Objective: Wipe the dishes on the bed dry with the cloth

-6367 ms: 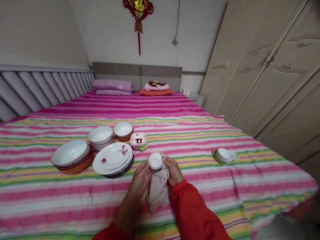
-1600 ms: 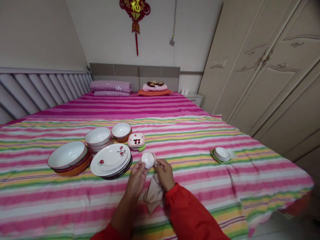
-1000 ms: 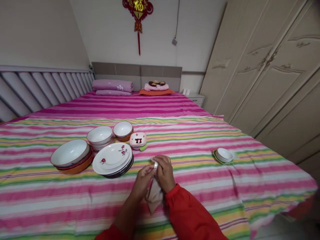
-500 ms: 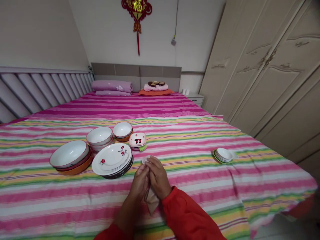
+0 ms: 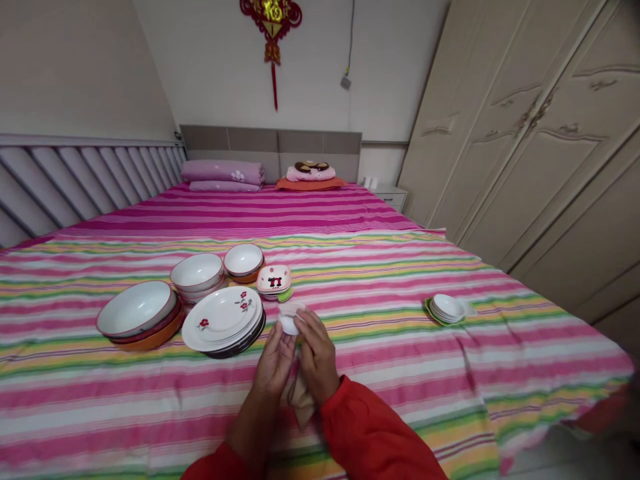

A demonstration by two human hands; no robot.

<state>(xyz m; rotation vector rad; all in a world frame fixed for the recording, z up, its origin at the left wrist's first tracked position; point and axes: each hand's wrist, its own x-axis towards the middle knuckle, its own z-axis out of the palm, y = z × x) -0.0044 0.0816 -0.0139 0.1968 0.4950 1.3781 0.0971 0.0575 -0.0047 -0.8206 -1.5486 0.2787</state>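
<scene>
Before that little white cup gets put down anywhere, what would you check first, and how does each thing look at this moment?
1. Small white cup held by both hands: ok, left hand and right hand meet on it.
2. Beige cloth secured: ok, pinched between the hands, hanging below.
3. Cup dry and clean: cannot tell, too small.
4. Bare bedspread beside the hands: ok.
5. Stack of flowered plates apart from the cup: ok, near but not touching.
6. Stack of small white dishes level: ok, sits flat far right.
</scene>
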